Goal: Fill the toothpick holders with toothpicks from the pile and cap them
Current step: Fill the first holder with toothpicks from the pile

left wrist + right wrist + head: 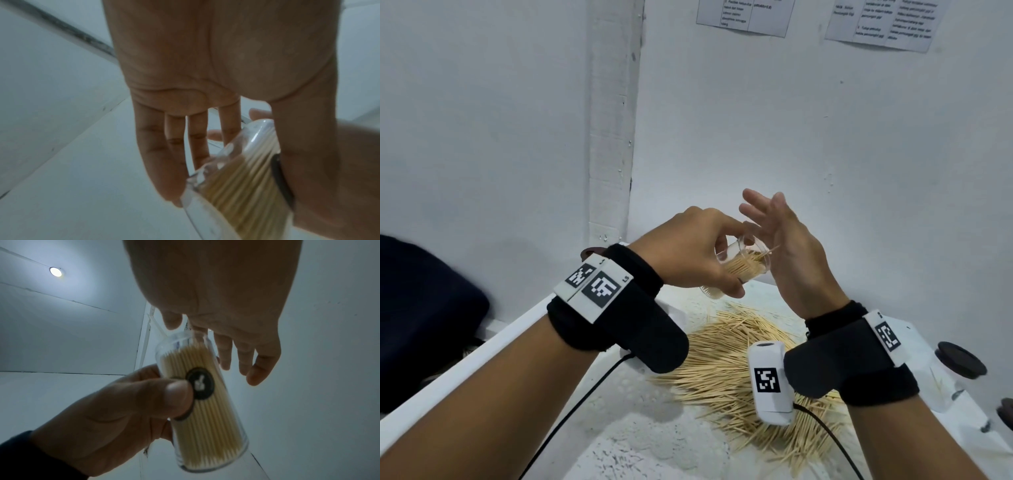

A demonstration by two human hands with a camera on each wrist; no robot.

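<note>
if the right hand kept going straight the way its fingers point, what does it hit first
Probably nothing close. The right hand is open, fingers aimed up and away past the open mouth of the toothpick holder gripped by the left hand. Beyond the fingertips only the white wall shows, though depth is unclear.

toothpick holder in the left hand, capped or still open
Open: the toothpick holder has no cap on its mouth, and a few toothpicks poke out past the rim toward the right hand.

Black wraps (619, 318) on both bare forearms, just behind the hands. White blocks (594, 286) printed with black square codes strapped on top. White camera pod (770, 382), same code, beside the right wrap (859, 359). Thin black cables (571, 414) trailing from each wrap.
</note>
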